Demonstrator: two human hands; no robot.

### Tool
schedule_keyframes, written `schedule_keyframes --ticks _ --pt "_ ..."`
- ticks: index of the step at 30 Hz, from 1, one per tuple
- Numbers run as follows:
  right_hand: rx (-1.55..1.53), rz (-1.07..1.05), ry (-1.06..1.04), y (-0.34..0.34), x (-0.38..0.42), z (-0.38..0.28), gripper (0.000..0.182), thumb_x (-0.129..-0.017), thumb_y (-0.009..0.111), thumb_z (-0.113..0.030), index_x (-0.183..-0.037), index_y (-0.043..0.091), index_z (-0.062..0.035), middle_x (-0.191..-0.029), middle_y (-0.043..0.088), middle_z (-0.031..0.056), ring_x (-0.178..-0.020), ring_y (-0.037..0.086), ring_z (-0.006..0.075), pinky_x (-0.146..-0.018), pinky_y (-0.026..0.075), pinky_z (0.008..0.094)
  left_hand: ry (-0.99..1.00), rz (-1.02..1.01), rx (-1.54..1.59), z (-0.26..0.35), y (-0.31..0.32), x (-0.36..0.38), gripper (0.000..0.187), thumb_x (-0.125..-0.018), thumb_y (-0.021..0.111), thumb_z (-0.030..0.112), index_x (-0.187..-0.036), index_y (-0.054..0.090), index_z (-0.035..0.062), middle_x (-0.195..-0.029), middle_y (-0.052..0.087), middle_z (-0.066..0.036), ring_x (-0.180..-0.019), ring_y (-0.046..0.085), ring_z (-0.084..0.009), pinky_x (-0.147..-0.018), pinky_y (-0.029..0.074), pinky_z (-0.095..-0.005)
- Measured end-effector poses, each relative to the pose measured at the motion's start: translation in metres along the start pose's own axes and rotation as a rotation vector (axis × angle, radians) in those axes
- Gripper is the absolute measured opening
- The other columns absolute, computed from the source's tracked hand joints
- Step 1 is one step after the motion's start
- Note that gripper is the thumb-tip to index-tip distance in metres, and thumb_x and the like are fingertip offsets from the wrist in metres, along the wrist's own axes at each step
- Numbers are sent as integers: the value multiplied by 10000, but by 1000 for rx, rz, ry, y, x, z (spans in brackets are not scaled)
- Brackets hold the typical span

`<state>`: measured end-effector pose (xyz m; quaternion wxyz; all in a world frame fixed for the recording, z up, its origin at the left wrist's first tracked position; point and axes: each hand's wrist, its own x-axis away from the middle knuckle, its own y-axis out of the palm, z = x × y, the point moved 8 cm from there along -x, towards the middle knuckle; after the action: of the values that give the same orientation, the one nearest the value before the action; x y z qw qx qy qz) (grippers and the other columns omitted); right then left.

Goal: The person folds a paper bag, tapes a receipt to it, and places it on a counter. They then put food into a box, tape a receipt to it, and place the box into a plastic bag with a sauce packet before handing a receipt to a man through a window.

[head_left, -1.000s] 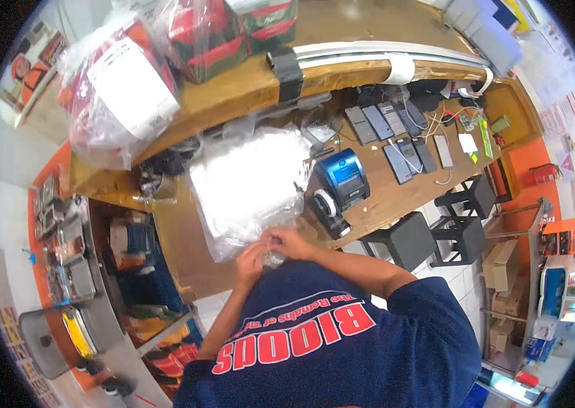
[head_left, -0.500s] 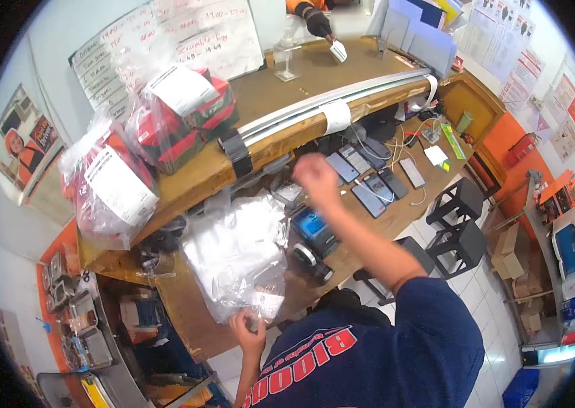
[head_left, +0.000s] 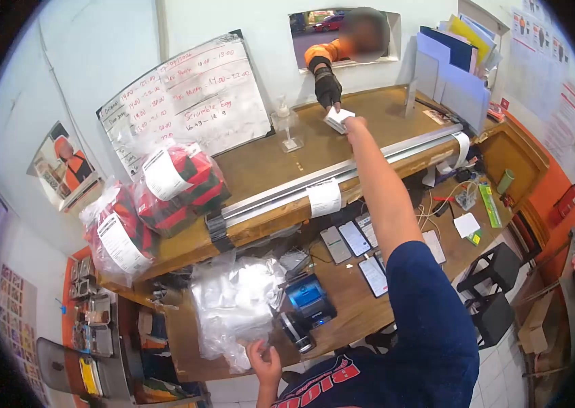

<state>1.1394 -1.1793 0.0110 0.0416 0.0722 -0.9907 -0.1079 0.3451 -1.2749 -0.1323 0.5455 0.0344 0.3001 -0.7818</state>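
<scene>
My right hand (head_left: 354, 125) is stretched far out over the raised wooden counter (head_left: 369, 102) and closes on a small white paper slip (head_left: 338, 120). A person at the wall window holds the same slip with a gloved hand (head_left: 328, 89). My left hand (head_left: 264, 359) stays low at the desk's front edge, pinching the bottom of a crumpled clear plastic bag (head_left: 236, 306).
Two bagged red parcels with white labels (head_left: 178, 180) (head_left: 119, 234) sit on the counter's left. A blue receipt printer (head_left: 309, 299), a tape dispenser (head_left: 294, 330) and several phones (head_left: 355, 238) lie on the lower desk. A whiteboard (head_left: 192, 98) leans on the wall. Black stools (head_left: 495, 292) stand at right.
My right hand left the plastic bag, rose and reached across the counter to the slip at the window. My view tilted up. The left hand stayed on the bag.
</scene>
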Motion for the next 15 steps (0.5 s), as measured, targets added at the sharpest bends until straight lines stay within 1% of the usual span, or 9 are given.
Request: schedule_keyframes --ticks 1,4,5,7,9,11,12,13,15 --pt "-295 24 38 -2 19 -7 366 -744 699 56 -1091 641 156 -1046 688 239 -881 696 323 -745 555 431 4 -18 7 15 9 -4 350 -821 675 10 -1155 571 -3 -1118 554 -163 -967 546 -281 -874 455 -380" --pt "-121 -11 -179 -23 76 -59 371 -722 663 76 -1085 640 149 -1040 691 219 -866 701 302 -738 559 416 100 -63 -34 61 29 -22 339 -803 659 -13 -1130 571 -2 -1053 567 -139 -966 542 -269 -912 435 -372" --pt "-115 -26 -193 -34 110 -76 454 -738 646 43 -1182 602 125 -1132 671 215 -960 689 270 -821 548 387 102 -57 -38 68 34 -34 339 -803 659 -13 -1130 571 -2 -1053 567 -139 -966 542 -269 -912 435 -372" --pt "-280 -70 -314 -52 160 -87 311 -813 617 46 -1121 619 86 -1115 683 189 -1018 683 230 -879 536 337 231 -53 7 93 40 -61 377 -803 694 10 -1160 576 -7 -1065 599 -174 -996 569 -337 -905 460 -424" --pt "-242 -523 -369 -53 237 -103 408 -839 620 32 -1243 586 80 -1215 666 168 -1129 640 198 -975 490 322 337 -20 5 157 41 -97 401 -785 701 -2 -1166 575 -6 -1104 611 -186 -1019 580 -364 -929 454 -446" --pt "-55 -912 -313 -52 313 -91 491 -866 630 15 -1349 552 66 -1277 658 144 -1131 638 187 -974 498 327 569 -18 1 233 38 -130 462 -770 721 20 -1208 576 20 -1157 626 -188 -1033 592 -372 -958 454 -477" --pt "72 -1232 -242 -48 351 -80 584 -862 649 8 -1429 510 29 -1281 666 158 -1147 633 184 -978 498 323 702 -46 -31 269 39 -141 476 -774 728 42 -1226 583 37 -1221 627 -176 -1121 592 -380 -1014 444 -500" --pt "382 -1447 -648 -47 398 -103 596 -848 659 22 -1429 525 -3 -1267 680 168 -1091 642 174 -963 504 318 872 -68 -52 304 41 -150 501 -785 725 52 -1264 578 43 -1297 608 -177 -1236 561 -400 -1081 410 -523" --pt "404 -1649 -450 -47 442 -111 603 -826 707 8 -1408 552 -26 -1098 707 123 -957 629 136 -922 514 299 830 -161 -109 348 49 -173 559 -836 679 74 -1372 527 26 -1403 566 -189 -1319 511 -421 -1138 351 -505"
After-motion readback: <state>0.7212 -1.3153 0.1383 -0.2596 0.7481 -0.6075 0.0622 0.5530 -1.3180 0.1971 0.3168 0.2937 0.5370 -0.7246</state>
